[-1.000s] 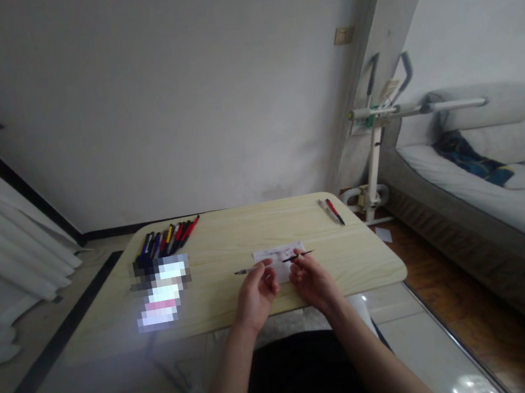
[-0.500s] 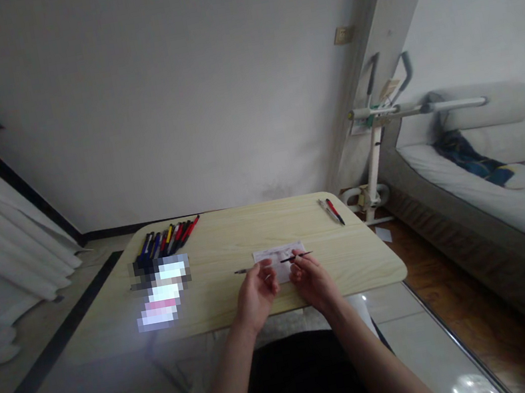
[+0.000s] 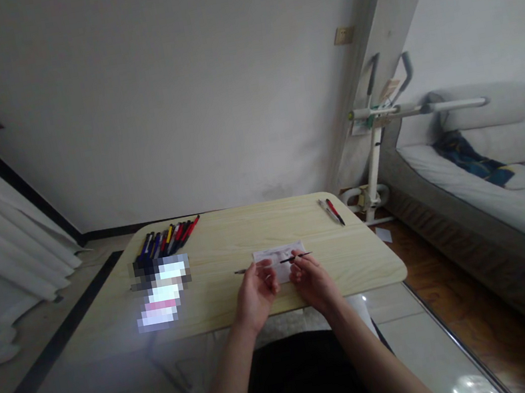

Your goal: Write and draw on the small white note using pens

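Tabletop (image 3: 247,226), lower centre of frame: left hand (image 3: 255,289) grips a pen (image 3: 239,272), less exposed than one second earlier; right hand (image 3: 314,279) pinches a slim dark stick (image 3: 286,260), shifted slightly left, over paper (image 3: 282,274).

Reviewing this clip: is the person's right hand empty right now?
No, the right hand holds a thin dark stick-like piece between its thumb and fingers.
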A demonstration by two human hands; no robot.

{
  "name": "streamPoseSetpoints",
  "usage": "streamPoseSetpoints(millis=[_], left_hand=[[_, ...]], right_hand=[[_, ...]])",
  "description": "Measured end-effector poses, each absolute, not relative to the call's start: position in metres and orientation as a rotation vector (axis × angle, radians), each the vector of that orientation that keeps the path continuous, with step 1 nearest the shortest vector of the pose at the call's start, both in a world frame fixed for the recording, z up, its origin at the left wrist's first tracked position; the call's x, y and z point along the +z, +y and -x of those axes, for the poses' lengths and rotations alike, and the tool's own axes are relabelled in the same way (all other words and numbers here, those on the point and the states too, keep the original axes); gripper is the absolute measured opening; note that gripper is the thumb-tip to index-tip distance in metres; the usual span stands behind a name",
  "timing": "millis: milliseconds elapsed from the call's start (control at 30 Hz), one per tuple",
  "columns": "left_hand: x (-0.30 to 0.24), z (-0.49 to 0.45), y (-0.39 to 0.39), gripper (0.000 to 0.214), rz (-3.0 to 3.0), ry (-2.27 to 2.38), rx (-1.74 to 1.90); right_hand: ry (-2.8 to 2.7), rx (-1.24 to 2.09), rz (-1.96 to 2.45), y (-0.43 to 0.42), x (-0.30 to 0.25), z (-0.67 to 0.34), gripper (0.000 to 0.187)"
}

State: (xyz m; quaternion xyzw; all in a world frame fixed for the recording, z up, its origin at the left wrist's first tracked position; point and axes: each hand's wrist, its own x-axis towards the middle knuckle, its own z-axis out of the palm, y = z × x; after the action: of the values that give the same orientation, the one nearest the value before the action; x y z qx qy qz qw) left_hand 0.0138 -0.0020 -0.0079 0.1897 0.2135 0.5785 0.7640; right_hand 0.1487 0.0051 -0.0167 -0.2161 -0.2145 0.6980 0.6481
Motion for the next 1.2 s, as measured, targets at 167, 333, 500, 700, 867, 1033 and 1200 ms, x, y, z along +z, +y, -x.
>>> streamPoseSetpoints(millis=[167,333,500,700,867,1033,1200], left_hand=[[-0.0083,-0.0139,-0.0010,0.023,-0.402,0.481,1.241],[-0.0074,-0.0137,-0.0016,0.023,-0.401,0.495,1.239],[-0.0067,-0.0134,-0.0020,0.024,-0.407,0.489,1.235],[-0.0088,-0.0134,-0.0012,0.024,-0.393,0.490,1.244],[-0.0071,-0.0132,-0.0015,0.024,-0.392,0.505,1.233],[-0.0049,-0.0136,-0.0020,0.025,-0.403,0.505,1.225],[-0.0042,-0.0140,-0.0023,0.025,-0.401,0.493,1.227]], right_hand=[[-0.481,1.586,0.493,0.0056,-0.0163,-0.1494,0.016],[-0.473,1.576,0.507,0.0060,-0.0168,-0.1491,0.017],[-0.460,1.589,0.477,0.0060,-0.0163,-0.1494,0.016],[-0.439,1.612,0.465,0.0061,-0.0172,-0.1506,0.018],[-0.437,1.620,0.436,0.0057,-0.0167,-0.1504,0.018],[-0.426,1.618,0.471,0.0052,-0.0152,-0.1497,0.018],[-0.439,1.604,0.499,0.0042,-0.0121,-0.1494,0.017]])
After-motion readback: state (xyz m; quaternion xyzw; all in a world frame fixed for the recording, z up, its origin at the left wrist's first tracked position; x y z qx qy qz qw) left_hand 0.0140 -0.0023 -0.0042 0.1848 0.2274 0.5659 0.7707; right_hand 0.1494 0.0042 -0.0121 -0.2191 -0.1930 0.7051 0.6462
